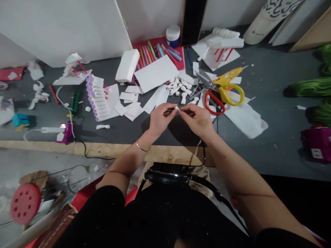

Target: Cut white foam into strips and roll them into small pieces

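My left hand (pixel 160 120) and my right hand (pixel 199 120) meet above the near part of the dark table. Their thumbs and fingertips pinch a small white piece (pixel 177 107) between them; its material is too small to make out, and the fingers cover part of it. Just beyond lies a pile of similar small white twisted pieces (pixel 178 85). Right of the pile, large scissors (pixel 210 84) rest with their blades apart, one handle loop red and one yellow. A yellow glue gun (pixel 229 76) lies against them.
White rectangular pieces (pixel 131 109) and a large white sheet (pixel 156 73) lie left of the pile. Colored markers (pixel 147 55) sit behind. White models with red sticks (pixel 223 48) stand at the back. Purple power sockets (pixel 66 133) with cables lie left; green cord bundles (pixel 312 86) lie right.
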The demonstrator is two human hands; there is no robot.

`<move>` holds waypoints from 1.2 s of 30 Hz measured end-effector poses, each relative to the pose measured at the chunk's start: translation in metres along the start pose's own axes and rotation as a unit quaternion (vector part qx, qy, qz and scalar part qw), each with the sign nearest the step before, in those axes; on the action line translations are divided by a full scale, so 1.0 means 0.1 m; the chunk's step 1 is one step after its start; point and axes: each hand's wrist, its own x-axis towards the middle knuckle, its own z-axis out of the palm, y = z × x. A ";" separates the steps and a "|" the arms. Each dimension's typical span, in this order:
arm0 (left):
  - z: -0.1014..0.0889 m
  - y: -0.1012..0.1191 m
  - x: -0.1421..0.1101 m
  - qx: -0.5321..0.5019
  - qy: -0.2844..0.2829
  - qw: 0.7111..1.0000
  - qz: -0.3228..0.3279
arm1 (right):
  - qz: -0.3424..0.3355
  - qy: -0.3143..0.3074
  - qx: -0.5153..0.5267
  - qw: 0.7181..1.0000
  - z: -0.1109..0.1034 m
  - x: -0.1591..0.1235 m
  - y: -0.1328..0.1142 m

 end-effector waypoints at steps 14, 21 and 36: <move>0.07 -0.04 0.05 -0.046 0.048 0.996 -0.059 | 0.042 0.044 0.105 0.993 0.17 0.00 0.01; 0.10 -0.06 0.05 -0.075 0.040 0.994 -0.067 | 0.025 0.058 0.088 0.994 0.17 0.02 0.03; 0.12 -0.07 0.05 0.072 0.024 0.997 0.033 | 0.048 0.072 0.096 0.992 0.16 0.08 0.05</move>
